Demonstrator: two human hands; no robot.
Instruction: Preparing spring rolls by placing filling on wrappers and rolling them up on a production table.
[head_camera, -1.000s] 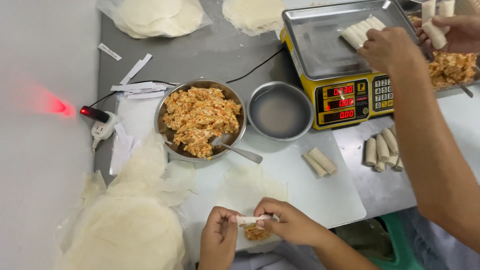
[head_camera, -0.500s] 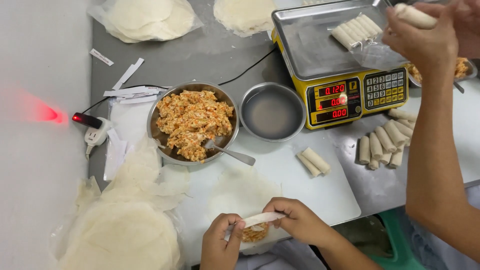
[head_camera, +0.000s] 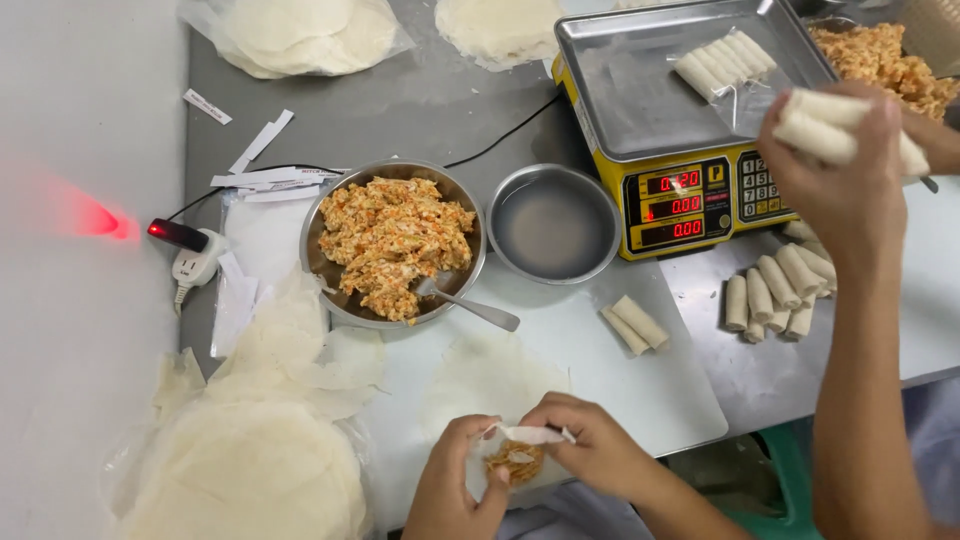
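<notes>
Left hand (head_camera: 458, 478) and right hand (head_camera: 590, 447) both at near tabletop edge, grips closed on thin pale round wrapper with orange filling (head_camera: 516, 455), folding top flap over filling. Wrapper lies on white cutting board (head_camera: 600, 370). Round steel bowl of orange shredded filling (head_camera: 392, 240) with metal spoon (head_camera: 470, 306) just beyond. Co-worker's hand (head_camera: 840, 170) clutches rolled spring rolls (head_camera: 830, 125) near yellow weighing scale (head_camera: 690, 110).
</notes>
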